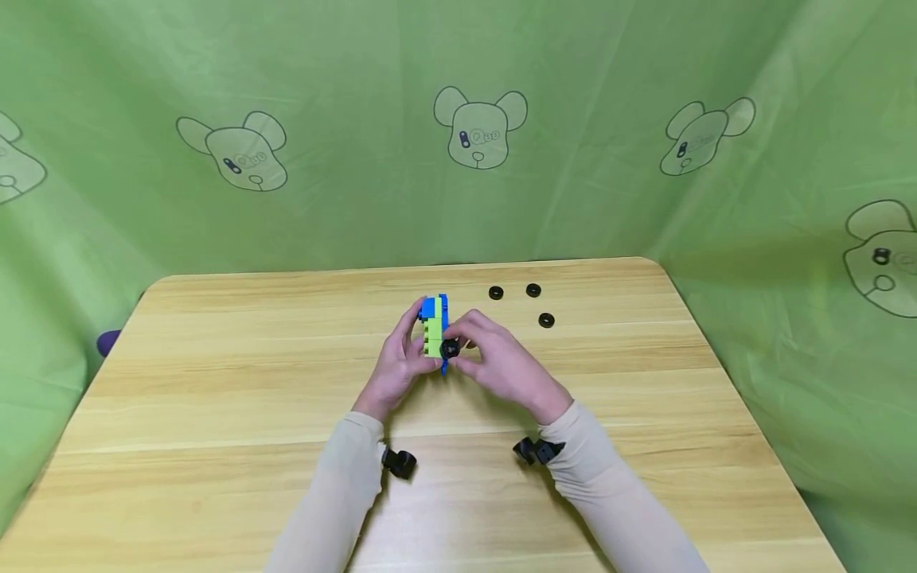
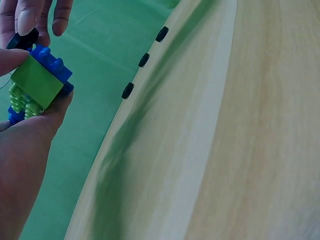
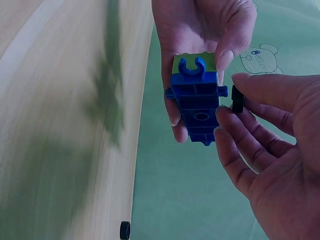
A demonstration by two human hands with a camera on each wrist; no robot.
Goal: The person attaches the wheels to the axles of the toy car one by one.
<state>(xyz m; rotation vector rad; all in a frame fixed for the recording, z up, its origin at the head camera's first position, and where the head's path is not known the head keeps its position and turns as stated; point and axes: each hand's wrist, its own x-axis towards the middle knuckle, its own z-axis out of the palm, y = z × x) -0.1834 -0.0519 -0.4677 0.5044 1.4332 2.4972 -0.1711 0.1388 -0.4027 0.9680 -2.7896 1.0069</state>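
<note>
My left hand (image 1: 398, 364) grips a toy vehicle body (image 1: 434, 328) built of light green and blue bricks, above the middle of the table. In the right wrist view the blue underside of the body (image 3: 197, 107) faces the camera, with a hook-shaped clip at one end and short axle pegs on its sides. Between thumb and fingers, my right hand (image 1: 501, 362) pinches a small black wheel (image 3: 238, 99). That wheel is held beside one axle peg (image 3: 223, 91), with a narrow gap seen between them.
Three more black wheels lie on the wooden table (image 1: 236, 382) toward the back right: one wheel (image 1: 496, 293), another wheel (image 1: 533, 290) and a nearer wheel (image 1: 547, 320). A green curtain (image 1: 358, 191) with bear-head prints hangs behind the table and along its sides.
</note>
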